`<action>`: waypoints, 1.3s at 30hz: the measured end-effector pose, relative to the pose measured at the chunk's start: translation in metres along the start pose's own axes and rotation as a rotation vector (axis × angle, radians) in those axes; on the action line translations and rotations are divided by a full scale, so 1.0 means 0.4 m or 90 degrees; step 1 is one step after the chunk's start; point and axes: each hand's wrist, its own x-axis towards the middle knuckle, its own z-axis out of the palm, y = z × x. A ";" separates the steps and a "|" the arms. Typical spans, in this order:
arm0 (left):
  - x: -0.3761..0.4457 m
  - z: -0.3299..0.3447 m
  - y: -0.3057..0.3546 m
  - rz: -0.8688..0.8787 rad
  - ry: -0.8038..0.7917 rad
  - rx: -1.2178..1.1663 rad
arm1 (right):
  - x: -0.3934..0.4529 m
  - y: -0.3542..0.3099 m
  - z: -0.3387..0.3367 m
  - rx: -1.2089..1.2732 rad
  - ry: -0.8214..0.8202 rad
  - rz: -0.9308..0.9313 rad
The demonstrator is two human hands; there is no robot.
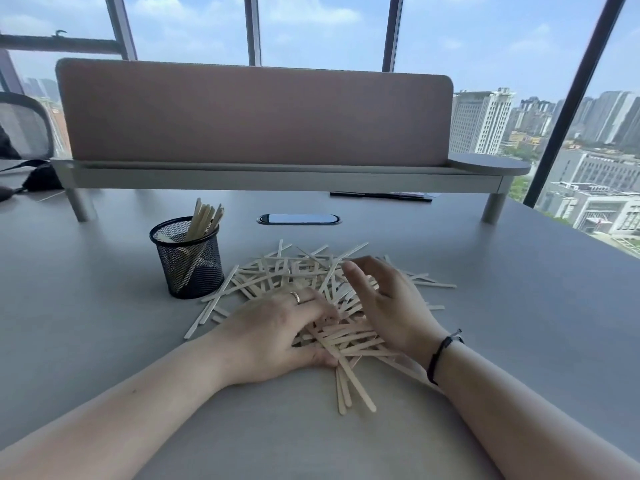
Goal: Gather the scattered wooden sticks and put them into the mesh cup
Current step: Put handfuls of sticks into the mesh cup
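Standing near the back of the smooth grey counter (pixel 104 323), a black wire-mesh cup (pixel 191 263) holds a small bundle of pale flat wooden sticks (pixel 204 218) that lean to the right and poke above its rim. Just beside the cup on its right lies a loose heap of the same pale flat wooden sticks (pixel 311 275), crossing one another in every direction with no shared long axis; a few at the near edge point toward the person. The left hand (pixel 277 332), wearing a thin ring (pixel 296 296), lies low on the near side of the heap, its fingers curled round a sheaf of sticks running roughly left to right. The right hand (pixel 384 303), with a black cord bracelet (pixel 440 355) at the wrist, stands on its edge against the heap, fingers loosely bent and holding nothing. Behind the heap sits an oval cable port (pixel 298 219) set into the counter, then a raised grey shelf (pixel 287 176) on legs carrying a pinkish fabric divider panel (pixel 256 112). Tall windows (pixel 485 36) show sky and city towers. A mesh-backed chair (pixel 24 123) stands far left.
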 end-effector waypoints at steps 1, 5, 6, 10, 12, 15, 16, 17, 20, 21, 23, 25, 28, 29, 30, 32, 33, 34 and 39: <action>0.000 0.003 -0.003 0.003 0.003 0.002 | 0.002 0.005 -0.001 -0.015 -0.006 0.002; 0.000 0.008 -0.012 -0.002 -0.020 -0.017 | 0.005 0.018 0.002 -0.016 -0.015 0.017; 0.000 0.010 -0.016 0.000 -0.017 -0.023 | 0.005 0.018 0.002 -0.012 -0.013 0.020; -0.004 0.019 -0.024 0.011 0.017 -0.034 | 0.005 0.018 0.003 -0.001 -0.004 0.024; -0.003 0.024 -0.023 0.022 0.036 -0.017 | 0.005 0.017 0.003 0.004 -0.001 0.025; -0.004 0.023 -0.020 0.036 0.042 0.003 | 0.005 0.017 0.004 0.003 0.009 0.020; -0.005 0.023 -0.019 0.047 0.049 0.012 | 0.006 0.019 0.004 0.004 0.014 0.017; -0.008 0.021 -0.018 0.055 0.054 0.030 | 0.009 0.023 0.004 0.014 0.020 0.018; -0.012 0.017 -0.018 0.071 0.087 0.106 | 0.022 0.031 0.001 0.189 0.068 0.063; -0.013 0.011 -0.017 0.078 0.099 0.123 | 0.027 0.033 -0.005 0.269 0.096 0.083; -0.011 -0.001 -0.022 0.097 0.146 0.137 | 0.036 0.036 -0.024 0.382 0.144 0.113; -0.014 -0.005 -0.031 0.098 0.180 0.133 | 0.037 0.039 -0.037 0.424 0.173 0.129; -0.016 0.000 -0.059 0.060 0.226 0.072 | 0.037 0.048 -0.036 0.390 0.184 0.129; -0.014 0.003 -0.064 0.043 0.250 0.052 | 0.036 0.049 -0.031 0.361 0.175 0.116; -0.011 0.010 -0.073 0.036 0.273 0.027 | 0.034 0.050 -0.025 0.317 0.159 0.098; -0.007 0.007 -0.062 0.038 0.319 -0.029 | 0.024 0.047 -0.013 0.197 0.106 0.059; -0.008 0.002 -0.051 0.034 0.332 -0.060 | 0.017 0.042 -0.010 0.135 0.076 0.039; -0.007 0.001 -0.048 0.026 0.348 -0.097 | 0.011 0.036 -0.009 0.073 0.043 0.017; -0.009 -0.024 -0.027 -0.038 0.446 -0.169 | -0.004 0.021 -0.013 -0.165 -0.155 -0.068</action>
